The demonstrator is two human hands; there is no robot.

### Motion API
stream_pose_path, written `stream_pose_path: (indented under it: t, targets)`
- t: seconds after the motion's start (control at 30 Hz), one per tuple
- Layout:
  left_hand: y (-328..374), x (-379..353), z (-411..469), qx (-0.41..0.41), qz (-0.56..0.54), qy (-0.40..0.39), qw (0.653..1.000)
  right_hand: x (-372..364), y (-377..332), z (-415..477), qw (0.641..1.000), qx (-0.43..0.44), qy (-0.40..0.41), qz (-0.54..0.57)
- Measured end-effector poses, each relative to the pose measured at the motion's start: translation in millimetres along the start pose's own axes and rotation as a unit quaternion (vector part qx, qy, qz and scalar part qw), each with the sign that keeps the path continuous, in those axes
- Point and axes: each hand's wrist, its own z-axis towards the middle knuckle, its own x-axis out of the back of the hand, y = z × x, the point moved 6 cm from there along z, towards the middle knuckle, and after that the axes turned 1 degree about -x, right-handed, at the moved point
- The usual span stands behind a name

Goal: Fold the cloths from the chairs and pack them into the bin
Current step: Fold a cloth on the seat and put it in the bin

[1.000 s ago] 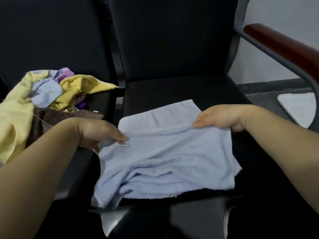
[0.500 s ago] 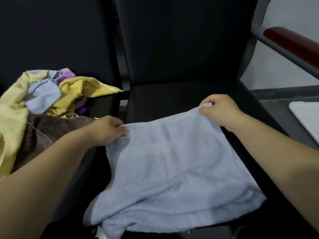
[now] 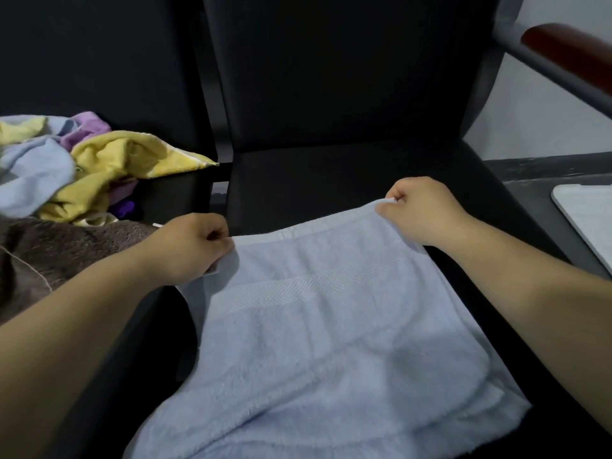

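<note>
Across the seat of the right-hand black chair (image 3: 331, 180) lay one light blue towel (image 3: 331, 342), spread from the middle of the seat toward the near edge and draping over it. A second earlier both hands had held an edge lying across the towel's middle, with another layer showing beyond them; now that edge had been carried farther back and was the towel's far edge, and no layer showed past it. The left hand (image 3: 195, 246) pinched the far left corner with curled fingers, a small label (image 3: 212, 270) peeping out just beneath it. The right hand (image 3: 420, 210) pinched the far right corner, raised slightly off the seat. The held edge ran left to right, a little farther away at the right, and a woven herringbone band ran parallel to it just nearer. The towel's longer side appeared to run far to near, though its near end left the frame. Two chairs stood side by side. The left one carried a loose heap of at least four cloths: a yellow cloth (image 3: 132, 154), a purple cloth (image 3: 89, 127), a pale blue cloth (image 3: 29, 170) and a brown towel (image 3: 66, 246) nearest, beside the left forearm. One red-brown armrest (image 3: 569, 44) crossed the far right corner, and one flat white object (image 3: 589, 213) lay low at the right.
</note>
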Motion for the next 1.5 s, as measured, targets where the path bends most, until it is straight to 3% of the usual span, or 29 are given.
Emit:
stream_pose_path:
  t: [0.4,0.77,0.93,1.1,1.37,1.5]
  targets:
    - [-7.8,0.0,4.7,-0.003,0.028,0.033,0.999,-3.5,0.9,-1.2,0.999,-0.024,0.024,0.001]
    - [2.3,-0.5,5.9,-0.012,0.079,-0.058,0.995,-8.4,-11.8,-5.4,0.992,-0.044,-0.072,-0.092]
    - [-3.4,15.4,-4.1,-0.022,0.001,-0.017,1.000,-8.6,-6.2,-6.9,0.997,-0.026,-0.035,-0.066]
    - [-9.9,22.6,-12.5,-0.042,0.007,-0.043,0.998,-7.9,-5.1,-8.5,0.998,-0.027,-0.024,-0.042]
    - [-27.4,38.2,-19.6,0.019,0.032,-0.034,0.999,-8.6,-4.3,-14.0,0.999,-0.031,0.012,-0.039]
    - [-26.2,45.2,-23.7,0.048,0.051,0.006,0.998,-6.6,-0.9,-24.1,0.997,-0.004,0.074,0.005]
